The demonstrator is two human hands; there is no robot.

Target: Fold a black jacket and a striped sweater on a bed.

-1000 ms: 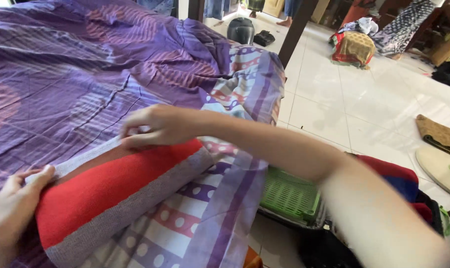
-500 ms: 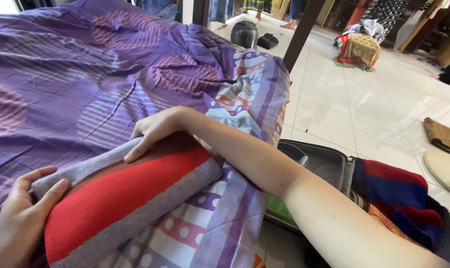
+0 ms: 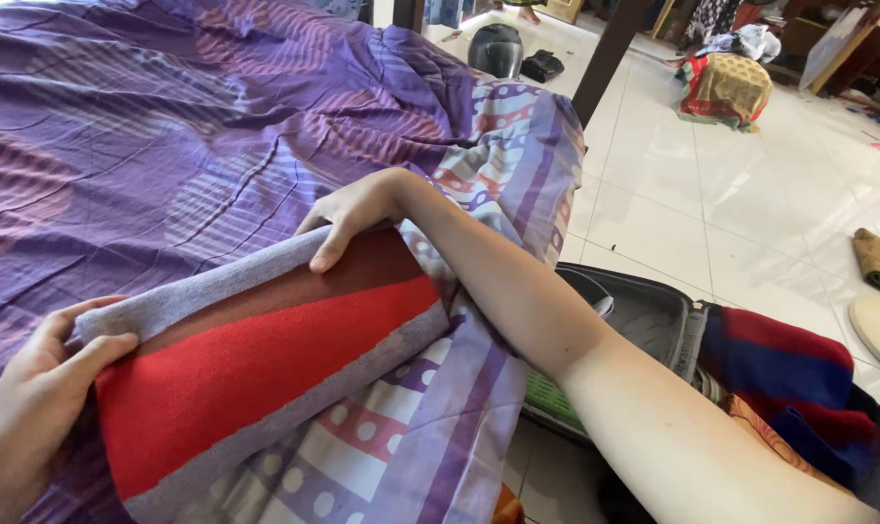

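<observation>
Head view shows your left hand (image 3: 32, 388) at the near left, thumb on top and fingers curled under, pinching one end of a red towel with grey borders and a dark maroon band (image 3: 265, 359). Your right hand (image 3: 348, 218) reaches across farther up, fingers closed over the towel's far grey edge and pressing it down. Both hands are clamped on the same cloth, well apart along its far edge.

That towel lies on the purple striped bedsheet (image 3: 149, 146), its right end resting on the sheet's dotted border with white, red and lilac bands (image 3: 498, 146), which hangs over the side of the bed.

To handle the fold well, judging from how it lies, keep the grey edge taut between your two grips — slack in the middle would let it bow. Line the far border up against the near grey border before you press flat, and smooth from the middle outward so no crease gets trapped in the thick pile.

Right of the bed, on the white tiled floor (image 3: 712, 213), sits an open dark suitcase (image 3: 644, 315) with a green plastic basket (image 3: 547, 398) at its near edge and a red and blue folded cloth (image 3: 789, 369) on its right side — a dark helmet (image 3: 498, 49) stands far off.
</observation>
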